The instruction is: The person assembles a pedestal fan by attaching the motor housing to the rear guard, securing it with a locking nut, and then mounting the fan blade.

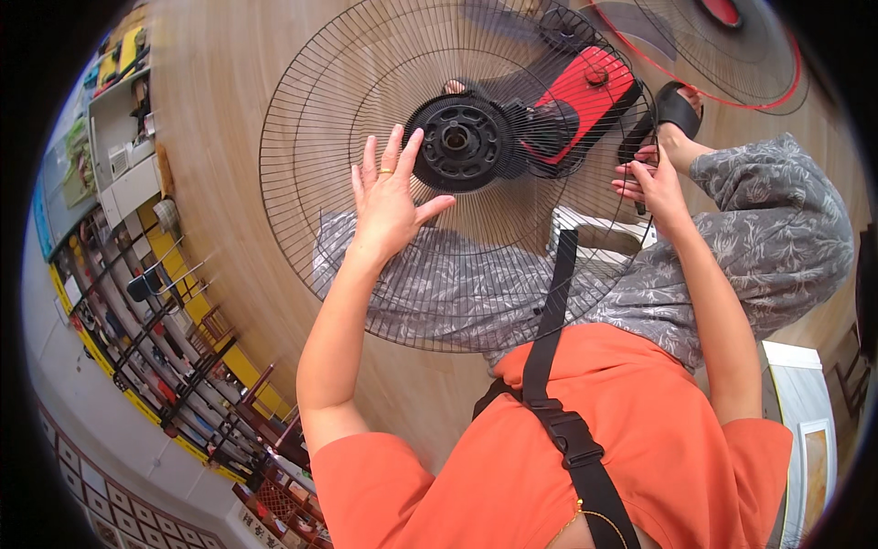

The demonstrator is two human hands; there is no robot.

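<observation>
A round black wire fan grille (366, 101) spans the space in front of the seated person, above the lap and lower legs. At its middle sits a black plastic hub (457, 142), a ring of cut-outs around a central socket.

The left hand (389, 188) lies over the wires at the hub's left, its fingers spread wide and the thumb pointing right; a gold-coloured ring (388, 171) circles one finger. The right hand (654, 188) is at the grille's right rim with its fingers bent; whether they are gripping the wire cannot be told.

Behind the wires, to the upper right of the hub, is a red and black fan housing (576, 105) with a round knob. A second fan grille with a red rim (797, 69) is at the upper right, near a foot in a black sandal (679, 112).

Writing shows at the lower left, where a pale strip (261, 529) carries large dark characters, seen at a slant beside a reddish-brown crate (279, 503). Crowded shelving with yellow edges (96, 352) runs up the left side, below a white cabinet (133, 192).

The person wears an orange shirt (640, 393), grey leaf-patterned trousers (777, 215) and a black strap (544, 357) with a buckle. The floor (210, 82) is wood-toned.
</observation>
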